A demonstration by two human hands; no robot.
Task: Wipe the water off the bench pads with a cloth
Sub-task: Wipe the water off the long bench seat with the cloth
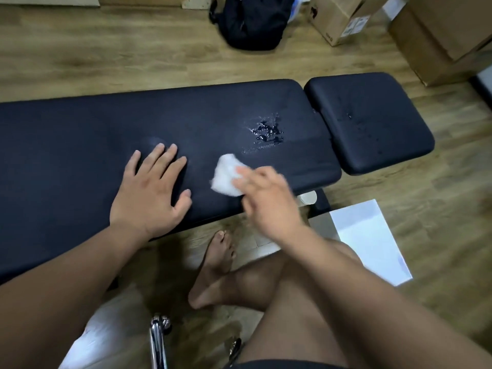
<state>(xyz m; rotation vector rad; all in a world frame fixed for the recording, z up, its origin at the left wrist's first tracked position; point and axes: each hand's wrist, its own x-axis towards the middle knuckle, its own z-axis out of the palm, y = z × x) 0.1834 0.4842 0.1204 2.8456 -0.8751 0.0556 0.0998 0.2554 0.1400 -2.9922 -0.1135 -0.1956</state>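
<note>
A long black bench pad runs across the view, with a smaller black seat pad at its right end. A patch of water drops glistens on the long pad near its right end, and fainter drops dot the seat pad. My left hand lies flat and spread on the long pad, holding nothing. My right hand, blurred, grips a white crumpled cloth pressed on the pad just below and left of the water patch.
A black backpack and cardboard boxes stand on the wooden floor beyond the bench. A white sheet lies on the floor at the right. My bare legs and foot are in front, with a chrome chair leg below.
</note>
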